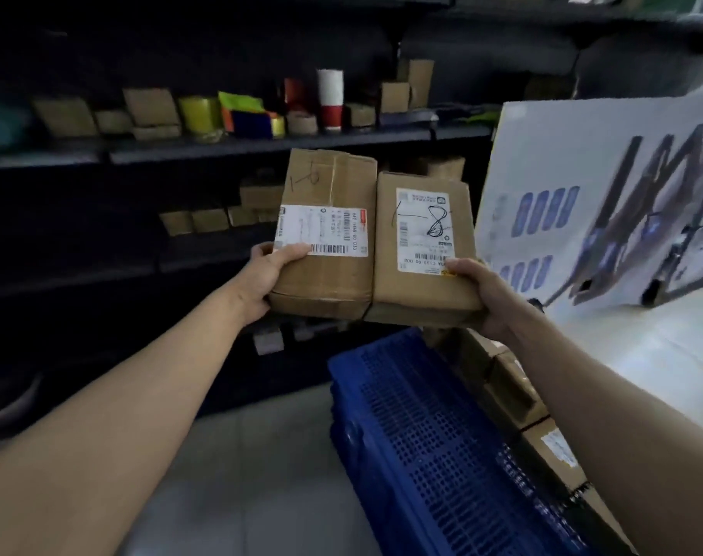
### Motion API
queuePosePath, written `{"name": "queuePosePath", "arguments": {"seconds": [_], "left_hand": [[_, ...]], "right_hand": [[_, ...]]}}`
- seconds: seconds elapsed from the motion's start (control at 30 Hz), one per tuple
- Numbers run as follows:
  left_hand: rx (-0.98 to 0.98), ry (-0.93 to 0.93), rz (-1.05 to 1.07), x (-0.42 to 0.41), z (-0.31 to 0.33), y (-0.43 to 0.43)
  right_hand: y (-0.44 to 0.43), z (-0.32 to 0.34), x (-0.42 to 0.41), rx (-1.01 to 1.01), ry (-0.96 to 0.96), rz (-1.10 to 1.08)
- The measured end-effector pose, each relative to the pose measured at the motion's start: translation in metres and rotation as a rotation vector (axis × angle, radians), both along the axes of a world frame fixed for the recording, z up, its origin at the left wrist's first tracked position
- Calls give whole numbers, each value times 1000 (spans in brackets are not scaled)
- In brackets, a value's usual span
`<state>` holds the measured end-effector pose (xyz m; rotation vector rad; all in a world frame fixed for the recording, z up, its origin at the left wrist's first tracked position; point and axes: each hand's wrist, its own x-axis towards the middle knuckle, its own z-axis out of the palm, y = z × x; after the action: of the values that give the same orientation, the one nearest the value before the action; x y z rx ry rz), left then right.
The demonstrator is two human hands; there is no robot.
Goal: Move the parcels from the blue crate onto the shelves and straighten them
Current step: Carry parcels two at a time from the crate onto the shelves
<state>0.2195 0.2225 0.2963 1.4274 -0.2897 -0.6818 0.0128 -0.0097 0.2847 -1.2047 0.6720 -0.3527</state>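
Note:
I hold two brown cardboard parcels side by side, raised in front of the dark shelves. My left hand grips the left parcel at its lower left corner; it bears a white barcode label and a handwritten mark. My right hand grips the right parcel at its lower right corner; its white label shows a scribbled "8". The two parcels touch along their inner edges. Below them stands the blue crate, with several more brown parcels along its right side.
The upper shelf carries small cardboard boxes, rolls of tape and a white and red cylinder. A lower shelf holds more small boxes. A large white printed box leans at the right. The floor is pale tile.

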Motion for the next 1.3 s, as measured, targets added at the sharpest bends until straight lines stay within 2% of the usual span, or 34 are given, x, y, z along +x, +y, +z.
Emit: {"name": "queuePosePath", "arguments": {"seconds": [0.2,0.4,0.6,0.7,1.0,1.3], "left_hand": [[-81,-20,408,17,22,196],[-156,-132,756,12,50,390],[-155,-176,1000,-22,58,587],[-166,-183,1057,-43,59,666],[-87,-114,1439,-124,46,830],[-48,-49,1800,-176,30,908]], "right_hand": [[129,37,119,-44,-72,391],[304,74,215,-97,-173,772],[508,82,275,-75,-217,1068],[599,82,294,-57,-247,1186],[821,73,313,-133,-188,1543],[965,64,328,-109,-159,1828]]}}
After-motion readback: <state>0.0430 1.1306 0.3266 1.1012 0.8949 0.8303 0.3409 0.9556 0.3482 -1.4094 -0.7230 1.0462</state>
